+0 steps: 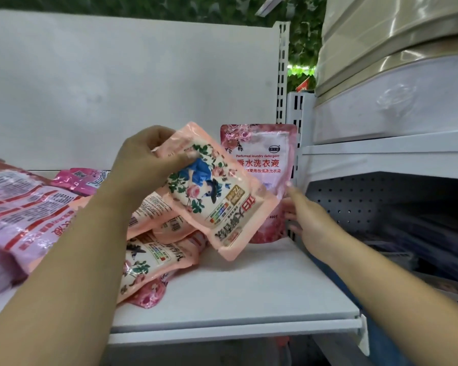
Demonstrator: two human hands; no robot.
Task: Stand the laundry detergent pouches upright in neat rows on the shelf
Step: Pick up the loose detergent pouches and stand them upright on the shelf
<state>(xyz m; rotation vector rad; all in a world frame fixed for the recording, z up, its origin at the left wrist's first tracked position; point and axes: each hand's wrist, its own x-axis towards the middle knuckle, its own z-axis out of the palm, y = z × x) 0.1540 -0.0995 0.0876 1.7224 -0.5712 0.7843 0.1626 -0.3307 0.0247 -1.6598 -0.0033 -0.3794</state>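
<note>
Behind the tilted peach pouch (212, 188) – pinched by left fingers (180, 161) – right fingers (292, 207), straight, touch a half-hidden upright pouch (259, 154).

A white shelf (249, 299) has a plain white back panel (117, 88) and a slotted upright post (282, 75) at its right end. To the right, a second white unit has a perforated back (354, 204) in shadow. On its top lie stacked beige and white plastic items (394, 75). Green leaves (302, 35) cover the wall behind.
</note>
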